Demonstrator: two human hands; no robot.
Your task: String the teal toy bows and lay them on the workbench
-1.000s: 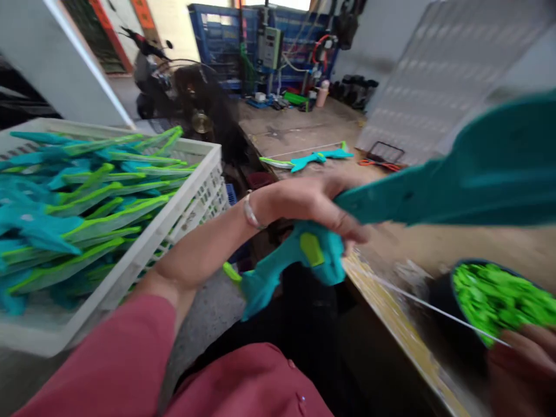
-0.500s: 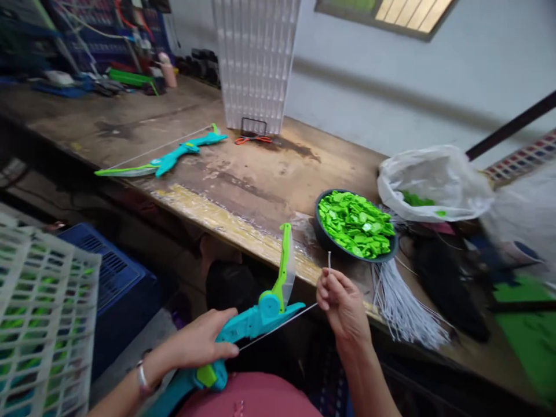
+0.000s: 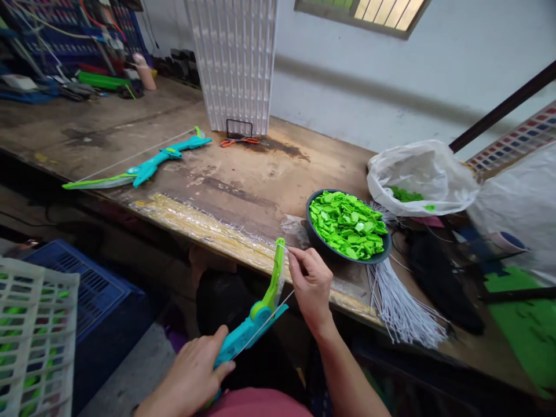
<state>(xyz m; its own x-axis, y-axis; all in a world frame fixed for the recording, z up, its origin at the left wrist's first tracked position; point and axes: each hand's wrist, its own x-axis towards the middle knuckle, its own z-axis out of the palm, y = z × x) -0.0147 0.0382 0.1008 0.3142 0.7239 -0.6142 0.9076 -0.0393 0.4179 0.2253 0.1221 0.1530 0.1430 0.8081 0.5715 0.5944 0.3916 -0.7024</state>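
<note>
My left hand (image 3: 197,365) is wrapped round the blue middle of a toy bow (image 3: 260,315), whose green limb points up toward the table edge. Between the thumb and fingers of my right hand (image 3: 311,284) is the end of a white bowstring (image 3: 283,247), held against the tip of the green limb. The string runs from there down along the bow to my left hand. Whether the string sits in the tip's notch I cannot tell. A dark bowl (image 3: 309,223) heaped with green plastic pieces (image 3: 347,223) stands just beyond my right hand.
Another strung toy bow (image 3: 158,156) lies at the table's left, near orange-handled scissors (image 3: 238,141). A bundle of white cords (image 3: 403,307) hangs over the front edge. Behind it stands a white plastic bag (image 3: 425,174). A white crate (image 3: 39,330) and a blue crate (image 3: 108,307) are at lower left.
My right hand has moved left and up, bringing the string end from beside the bowl to the green limb's tip. The bow has shifted slightly, still in my left hand.
</note>
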